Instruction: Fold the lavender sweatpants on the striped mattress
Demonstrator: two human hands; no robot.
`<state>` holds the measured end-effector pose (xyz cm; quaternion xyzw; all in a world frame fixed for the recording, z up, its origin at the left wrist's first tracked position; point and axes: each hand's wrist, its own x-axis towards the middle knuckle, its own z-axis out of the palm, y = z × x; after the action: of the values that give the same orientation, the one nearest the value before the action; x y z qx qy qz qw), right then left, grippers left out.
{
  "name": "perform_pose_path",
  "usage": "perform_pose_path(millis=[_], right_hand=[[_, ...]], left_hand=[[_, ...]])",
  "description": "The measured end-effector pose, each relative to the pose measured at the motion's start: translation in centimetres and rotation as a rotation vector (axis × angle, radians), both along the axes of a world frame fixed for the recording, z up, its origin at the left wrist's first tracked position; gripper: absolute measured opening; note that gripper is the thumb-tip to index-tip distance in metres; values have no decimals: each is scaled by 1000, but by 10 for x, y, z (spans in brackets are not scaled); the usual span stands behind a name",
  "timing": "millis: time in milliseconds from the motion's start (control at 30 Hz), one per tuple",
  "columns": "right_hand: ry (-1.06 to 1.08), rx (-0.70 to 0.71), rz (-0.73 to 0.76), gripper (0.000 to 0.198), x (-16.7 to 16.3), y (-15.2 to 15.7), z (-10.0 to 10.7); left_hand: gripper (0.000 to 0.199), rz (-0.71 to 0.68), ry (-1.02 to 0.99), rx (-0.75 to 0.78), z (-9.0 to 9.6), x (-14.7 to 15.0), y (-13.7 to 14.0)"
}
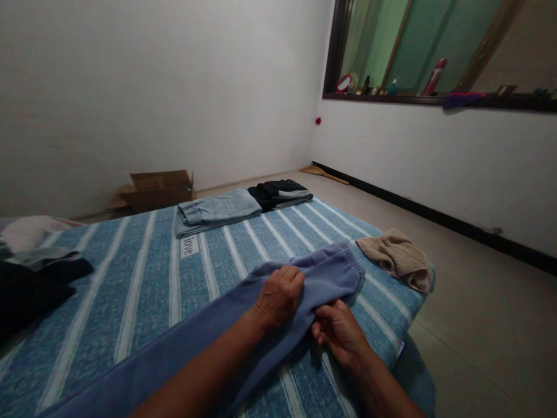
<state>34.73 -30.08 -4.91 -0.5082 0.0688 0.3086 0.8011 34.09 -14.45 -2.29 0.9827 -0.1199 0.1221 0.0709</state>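
A pair of blue-purple sweatpants (256,302) lies lengthwise across the striped bed, its gathered waistband toward the far right. My left hand (281,295) is closed on top of the upper part, with fingers curled into the fabric. At the near side edge, below the waistband, my right hand (342,334) pinches the cloth between thumb and fingers. The lower legs run toward the bottom left, partly covered by my left forearm.
Folded light-blue jeans (220,208) and folded black clothing (281,193) rest along the far bed edge. A beige towel (395,255) lies at the right corner, dark clothes (35,290) at left. An open cardboard box (159,191) stands beyond the striped bed cover (143,273).
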Motion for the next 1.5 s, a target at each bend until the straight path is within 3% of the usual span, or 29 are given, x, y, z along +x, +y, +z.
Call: perform_pose_path(millis=[233, 433, 600, 933, 1200, 1300, 1500], right_hand=[[-55, -98, 11, 32, 1, -1, 0], [-131, -152, -38, 42, 12, -6, 5], [-333, -232, -86, 47, 29, -9, 10], [-578, -341, -33, 72, 46, 17, 12], [-621, -184, 54, 90, 58, 34, 20], [-635, -175, 29, 87, 57, 36, 16], [-834, -374, -96, 66, 50, 48, 9]], left_hand=[[17, -4, 21, -151, -25, 19, 12], [18, -23, 16, -213, -22, 15, 13], [19, -35, -22, -198, -24, 13, 12], [25, -109, -20, -346, -28, 13, 15], [33, -95, -5, -656, -24, 9, 24], [35, -89, 50, -776, -22, 9, 27], [42, -86, 69, -853, -14, 10, 33]])
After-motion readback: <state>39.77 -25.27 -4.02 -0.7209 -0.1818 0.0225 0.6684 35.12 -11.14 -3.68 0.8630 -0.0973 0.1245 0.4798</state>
